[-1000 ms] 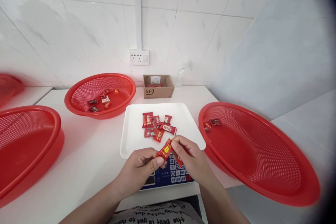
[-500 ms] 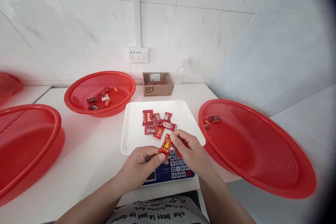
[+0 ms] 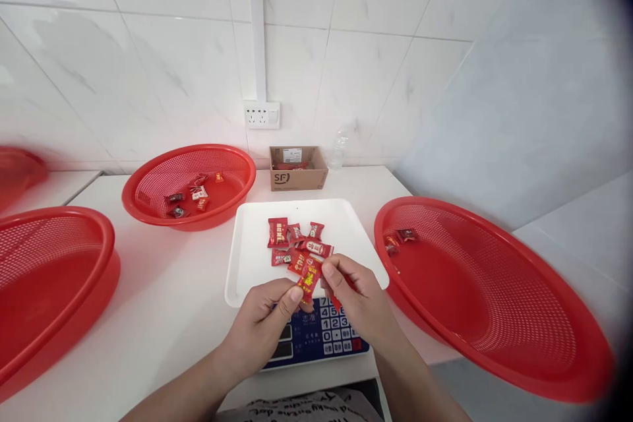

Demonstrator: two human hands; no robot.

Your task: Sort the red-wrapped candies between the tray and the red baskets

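Note:
Between my two hands is a red wrapped candy point(image 3: 310, 280) with yellow lettering, one end pinched by each hand. My left hand point(image 3: 267, 316) grips its lower left end with thumb and fingers. At the upper right end, my right hand point(image 3: 359, 297) holds the wrapper; another red packet point(image 3: 335, 302) shows under those fingers, its kind partly hidden. Just beyond lies a pile of several wrapped candies, among them a large red packet point(image 3: 277, 232) and a long red one point(image 3: 317, 248), on the white tray point(image 3: 247, 277) of a blue weighing scale point(image 3: 309, 343).
A red basket point(image 3: 445, 211) with a few candies stands at right. Back left, another red basket point(image 3: 141, 208) holds several candies; a third point(image 3: 101, 224) is at near left. A cardboard box point(image 3: 299, 179) and a clear plastic bottle point(image 3: 338, 150) stand by the wall.
The whole scene sits slightly lower in view, as the head has tilted up a little. Both hands keep hold of the candy, which now overlaps the pile's near edge in view.

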